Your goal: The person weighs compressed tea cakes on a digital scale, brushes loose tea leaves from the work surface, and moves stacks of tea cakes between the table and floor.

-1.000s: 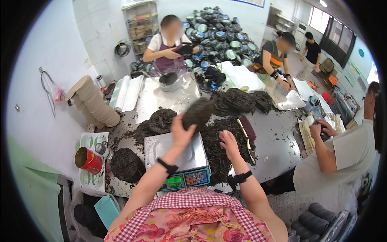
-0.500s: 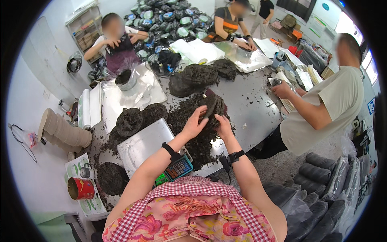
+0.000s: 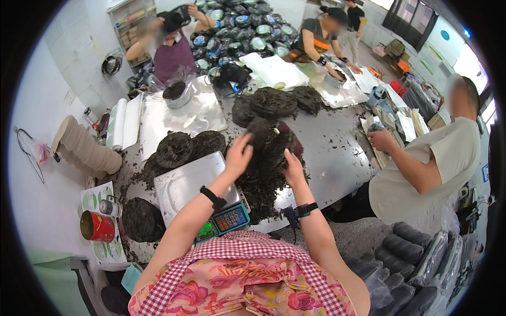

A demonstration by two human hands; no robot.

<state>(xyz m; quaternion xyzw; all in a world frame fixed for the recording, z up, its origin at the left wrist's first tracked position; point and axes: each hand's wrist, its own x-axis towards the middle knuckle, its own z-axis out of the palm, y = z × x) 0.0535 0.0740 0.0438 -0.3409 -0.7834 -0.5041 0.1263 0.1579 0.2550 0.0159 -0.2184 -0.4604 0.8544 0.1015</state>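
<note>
The left hand (image 3: 240, 157) is closed in a grip around a dark clump of dried leaves (image 3: 258, 131), lifted just above the big leaf pile (image 3: 269, 168) on the metal table (image 3: 337, 158). The right hand (image 3: 292, 168) presses palm-down into that pile just right of it, fingers curled into the loose leaves. The clump's long axis runs up and away from the left hand, which is the nearer one; the weighing scale's steel pan (image 3: 192, 181) lies just to the left of it, below the wrist.
</note>
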